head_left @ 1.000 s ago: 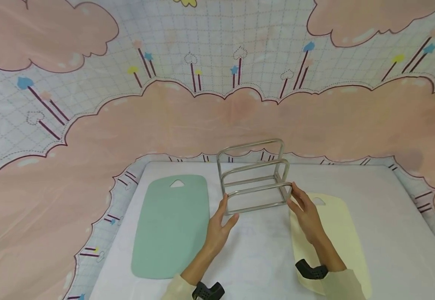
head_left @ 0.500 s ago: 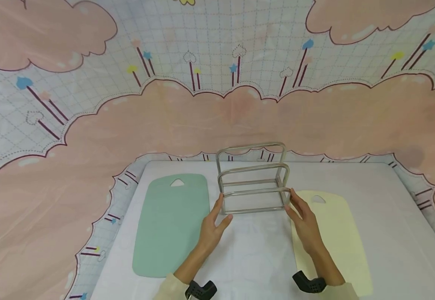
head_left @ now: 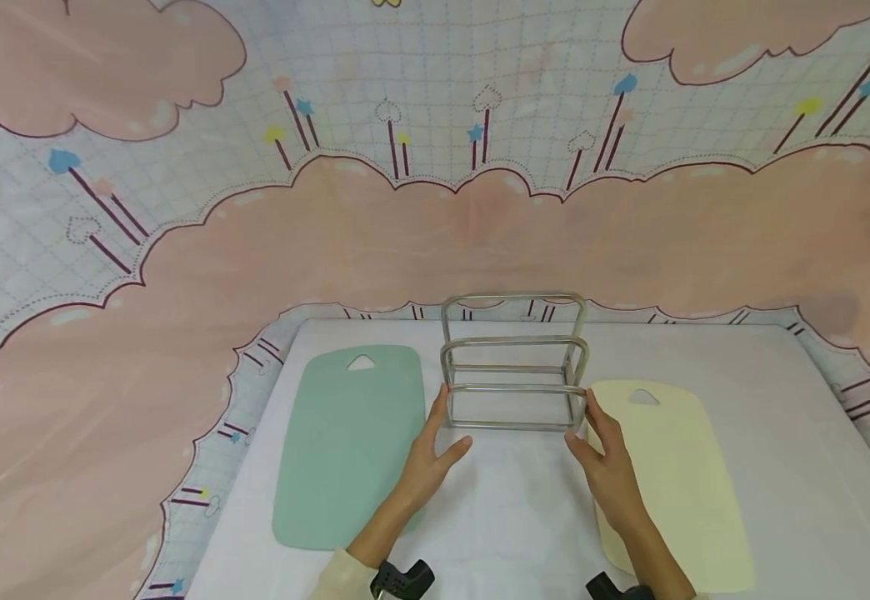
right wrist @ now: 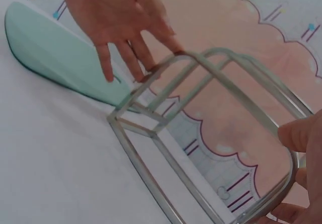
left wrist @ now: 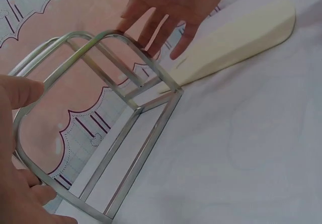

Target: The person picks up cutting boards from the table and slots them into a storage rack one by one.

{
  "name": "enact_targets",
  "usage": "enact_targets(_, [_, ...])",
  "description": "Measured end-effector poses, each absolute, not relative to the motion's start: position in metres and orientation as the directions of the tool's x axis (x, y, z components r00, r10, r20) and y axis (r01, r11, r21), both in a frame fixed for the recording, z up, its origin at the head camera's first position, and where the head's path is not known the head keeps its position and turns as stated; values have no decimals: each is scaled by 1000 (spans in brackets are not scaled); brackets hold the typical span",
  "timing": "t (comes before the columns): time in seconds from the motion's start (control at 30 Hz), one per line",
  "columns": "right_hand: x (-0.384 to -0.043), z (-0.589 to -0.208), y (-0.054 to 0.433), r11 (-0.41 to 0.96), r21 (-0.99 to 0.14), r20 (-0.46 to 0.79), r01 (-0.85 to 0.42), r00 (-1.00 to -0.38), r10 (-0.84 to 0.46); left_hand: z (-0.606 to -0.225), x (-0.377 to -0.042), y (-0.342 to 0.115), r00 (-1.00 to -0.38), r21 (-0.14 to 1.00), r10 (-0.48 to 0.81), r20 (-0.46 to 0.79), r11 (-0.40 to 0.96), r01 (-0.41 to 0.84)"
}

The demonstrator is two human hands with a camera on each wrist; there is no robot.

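A silver metal wire rack (head_left: 517, 388) with three upright loops stands at the far side of the table, facing me squarely. My left hand (head_left: 426, 462) touches its left side with extended fingers, thumb spread away from them. At the opposite side, my right hand (head_left: 609, 467) rests its fingers on the front loop, its thumb near the lower corner. Both wrist views show straight fingers of the opposite hand against the frame. A green cutting board (head_left: 348, 450) lies left of the rack, and a pale yellow cutting board (head_left: 667, 492) lies to the right, partly under my right forearm.
The white tabletop (head_left: 510, 517) has its far edge just behind the rack. A curtain with cloud patterns (head_left: 375, 233) hangs behind and around the table. Both wrists carry black camera mounts (head_left: 402, 579).
The rack has turned from a slight slant to square with the table's far edge, its right side coming nearer. Both hands stay at its sides. The boards keep their places.
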State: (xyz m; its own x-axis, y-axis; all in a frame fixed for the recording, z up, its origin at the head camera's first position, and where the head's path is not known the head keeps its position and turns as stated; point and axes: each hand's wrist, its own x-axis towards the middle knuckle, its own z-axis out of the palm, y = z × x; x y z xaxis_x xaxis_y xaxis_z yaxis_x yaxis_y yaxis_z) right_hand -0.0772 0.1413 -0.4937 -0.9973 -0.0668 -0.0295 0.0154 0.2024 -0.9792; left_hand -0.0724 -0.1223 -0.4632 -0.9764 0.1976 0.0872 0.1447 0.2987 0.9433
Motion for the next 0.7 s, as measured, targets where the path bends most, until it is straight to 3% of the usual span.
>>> enact_targets(0.33, [-78,-491,140,205,-978,-50,39,-998,-49,-502,-87,-130,-969,920,196,151,330,210])
enact_targets(0.57, [-76,-495,134,153,-987,-61,51,-996,-65,-468,-74,-128,-977,950,183,109,271,157])
enact_targets(0.7, [-72,-496,132,149,-988,-59,51,-997,-50,-472,-76,-130,-979,958,136,150,226,178])
